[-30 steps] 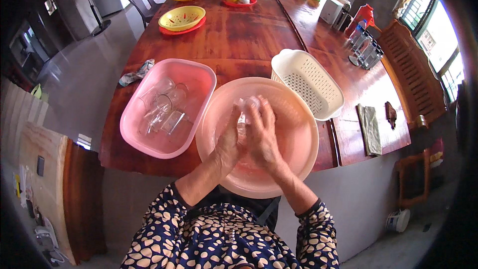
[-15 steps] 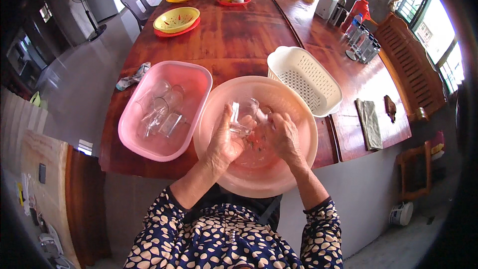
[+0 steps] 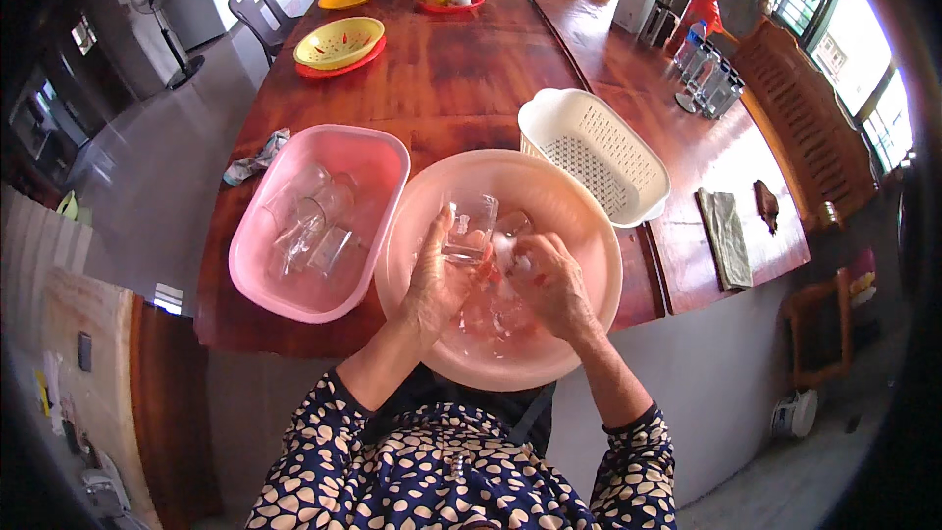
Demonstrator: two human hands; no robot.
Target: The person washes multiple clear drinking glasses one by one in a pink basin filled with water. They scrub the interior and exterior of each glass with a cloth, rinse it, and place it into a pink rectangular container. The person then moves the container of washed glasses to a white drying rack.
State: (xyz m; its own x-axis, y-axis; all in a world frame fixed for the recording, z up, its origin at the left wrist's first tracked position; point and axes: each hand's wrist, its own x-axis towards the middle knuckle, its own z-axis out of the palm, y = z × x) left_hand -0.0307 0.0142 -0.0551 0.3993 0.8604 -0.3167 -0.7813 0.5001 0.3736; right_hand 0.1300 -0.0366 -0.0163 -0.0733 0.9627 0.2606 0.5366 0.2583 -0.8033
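Observation:
A clear drinking glass (image 3: 471, 226) is tilted over the round peach basin (image 3: 579, 221), with my left hand (image 3: 439, 280) wrapped round it. My right hand (image 3: 554, 280) is beside the glass, its fingers curled round a small white wad (image 3: 508, 250) that looks like a wet cloth or scrubber; its exact kind is unclear. Water and more clear glassware show in the basin under my hands, partly hidden by them. To the left, several clear glasses (image 3: 309, 221) lie in a pink rectangular tub (image 3: 265, 290).
A cream perforated basket (image 3: 628, 162) stands behind the basin's right side. A folded grey-green cloth (image 3: 724, 240) lies on the wooden table (image 3: 442, 69) at right. A crumpled cloth (image 3: 257, 159) sits by the tub, a yellow colander (image 3: 339, 42) beyond. Several dark-topped glass jars (image 3: 711, 83) stand far right.
The glass in my left hand has been raised and turned more upright. My right hand has shifted slightly left and down, and the white wad now shows at its fingers.

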